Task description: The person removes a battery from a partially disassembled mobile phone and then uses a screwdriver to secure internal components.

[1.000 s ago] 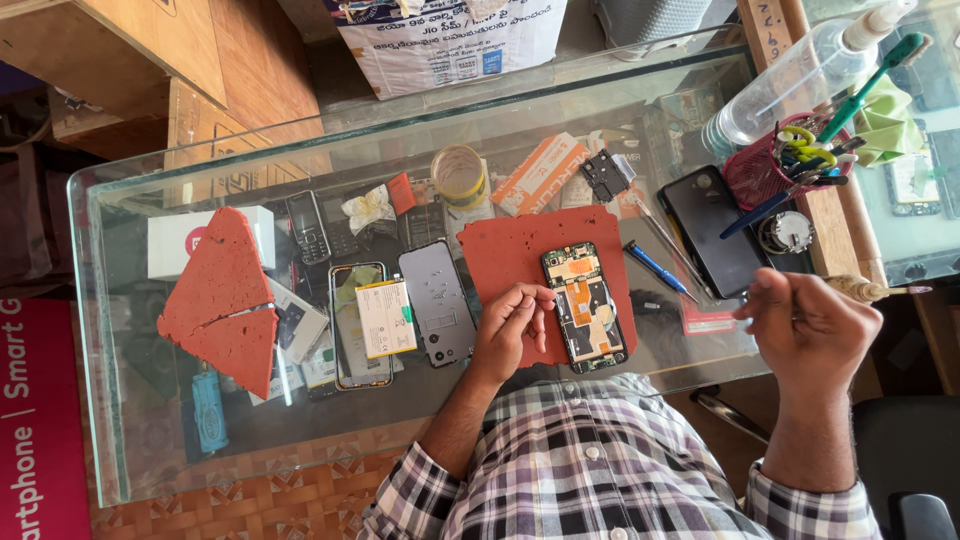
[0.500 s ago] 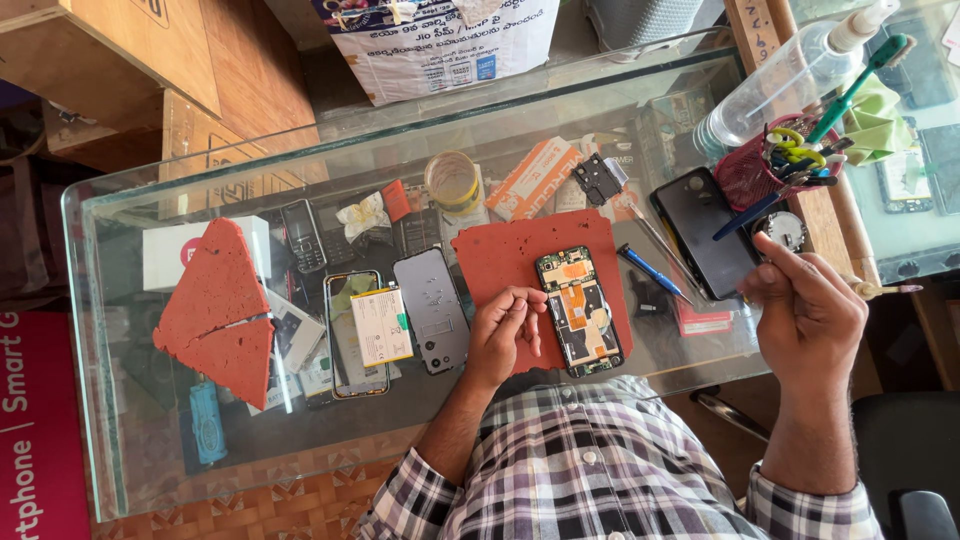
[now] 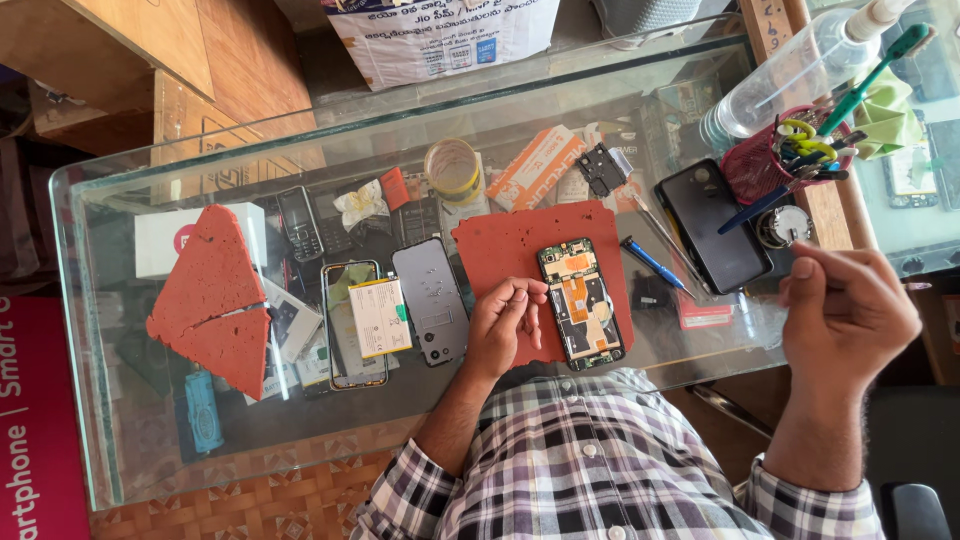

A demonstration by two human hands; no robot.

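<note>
Opened phone (image 3: 581, 303): back cover removed, circuit board and orange flex parts exposed, lying flat on red work mat (image 3: 510, 250) close to near edge of glass counter (image 3: 120, 440), roughly at its middle.

Left hand (image 3: 508, 322): resting on red work mat, just beside left side of opened phone, fingers (image 3: 520, 296) curled loosely inward; whether anything small is pinched between them cannot be told.

Right hand (image 3: 845, 318): raised off counter near its right end, well apart from opened phone, thumb and fingers drawn together in half-closed pose; contents, if any, not discernible.

Left of mat: grey back cover (image 3: 432, 298) lying flat, then phone frame (image 3: 352, 325) with pale battery (image 3: 379, 317) on top.

Right of mat: blue-handled tool (image 3: 651, 262), then black phone (image 3: 713, 224) face down.

Far right corner: red mesh tool cup (image 3: 765, 165) with assorted tools, clear spray bottle (image 3: 790, 70) lying tilted beside it.

Toward left end: triangular red mat pieces (image 3: 212, 300) over white box (image 3: 160, 240).

Toward far edge: small round jar (image 3: 452, 170), orange packet (image 3: 535, 165), black keypad phone (image 3: 298, 222).
</note>
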